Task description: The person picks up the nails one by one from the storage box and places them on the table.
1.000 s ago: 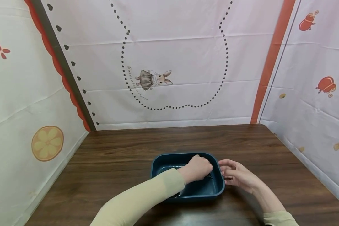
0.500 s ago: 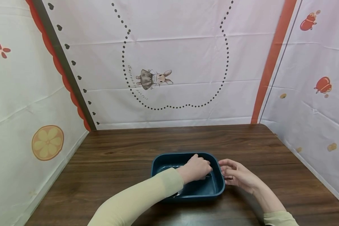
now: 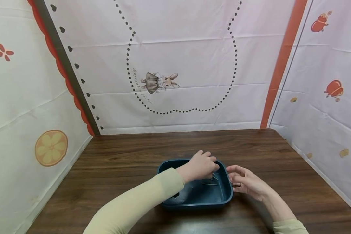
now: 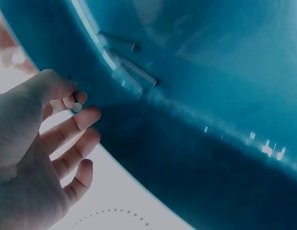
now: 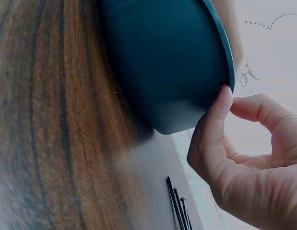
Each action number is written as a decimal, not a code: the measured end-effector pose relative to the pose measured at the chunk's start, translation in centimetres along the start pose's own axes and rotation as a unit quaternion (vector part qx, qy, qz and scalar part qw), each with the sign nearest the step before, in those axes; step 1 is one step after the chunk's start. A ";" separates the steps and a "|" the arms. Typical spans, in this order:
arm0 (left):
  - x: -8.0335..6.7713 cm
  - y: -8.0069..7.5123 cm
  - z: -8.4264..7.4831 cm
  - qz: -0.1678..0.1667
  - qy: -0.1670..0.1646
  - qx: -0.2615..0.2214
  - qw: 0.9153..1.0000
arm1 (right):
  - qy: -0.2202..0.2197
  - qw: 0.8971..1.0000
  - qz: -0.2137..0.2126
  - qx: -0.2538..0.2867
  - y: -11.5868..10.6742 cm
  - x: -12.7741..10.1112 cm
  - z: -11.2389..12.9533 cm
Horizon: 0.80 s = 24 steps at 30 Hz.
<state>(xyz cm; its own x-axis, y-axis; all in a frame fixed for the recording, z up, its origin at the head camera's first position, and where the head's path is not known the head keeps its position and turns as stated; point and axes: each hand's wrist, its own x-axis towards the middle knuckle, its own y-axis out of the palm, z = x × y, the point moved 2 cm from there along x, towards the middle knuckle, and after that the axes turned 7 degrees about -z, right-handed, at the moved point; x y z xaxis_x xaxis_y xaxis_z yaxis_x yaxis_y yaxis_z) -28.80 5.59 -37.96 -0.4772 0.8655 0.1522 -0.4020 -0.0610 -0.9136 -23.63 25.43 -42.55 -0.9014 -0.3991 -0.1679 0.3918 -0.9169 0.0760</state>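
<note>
My left hand (image 3: 200, 166) is over the far right part of a dark blue plastic bin (image 3: 199, 205). Its thumb and index finger pinch a nail (image 4: 77, 107), whose round patterned head faces the left wrist camera; the other fingers are loosely bent. More nails (image 3: 209, 184) lie on the bin's floor below. On the right, my right hand (image 3: 250, 183) rests its fingertips against the bin's outer wall and rim, fingers loosely bent. Several dark nails (image 5: 179, 206) show below this hand in the right wrist view; I cannot tell whether it holds them.
The bin stands on a dark wood-grain table (image 3: 128, 156). White printed cloth (image 3: 181, 65) hangs behind the table and along both sides. My left sleeve (image 3: 137, 201) crosses over the bin's near left corner.
My left hand has risen from low inside the bin and shifted slightly toward the far rim, uncovering more of the nails on the floor. My right hand keeps its place.
</note>
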 end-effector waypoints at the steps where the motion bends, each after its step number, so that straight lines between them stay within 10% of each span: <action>1: -0.1 -0.2 0.3 -0.005 -0.003 0.001 1.000 | 0.001 1.000 -0.001 -0.001 0.0 0.0 0.0; 24: -3.1 -3.1 6.3 -0.059 -0.073 -0.042 0.995 | -0.005 1.000 -0.002 0.003 0.1 0.1 -0.2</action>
<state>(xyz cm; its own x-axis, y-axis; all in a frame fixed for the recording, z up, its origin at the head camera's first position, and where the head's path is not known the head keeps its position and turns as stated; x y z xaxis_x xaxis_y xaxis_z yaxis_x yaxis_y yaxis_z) -31.03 -0.02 -33.16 -0.5417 0.7822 0.3079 -0.3978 0.0842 -0.9136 -23.65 25.28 -42.76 -0.9049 -0.3952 -0.1578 0.3871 -0.9185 0.0809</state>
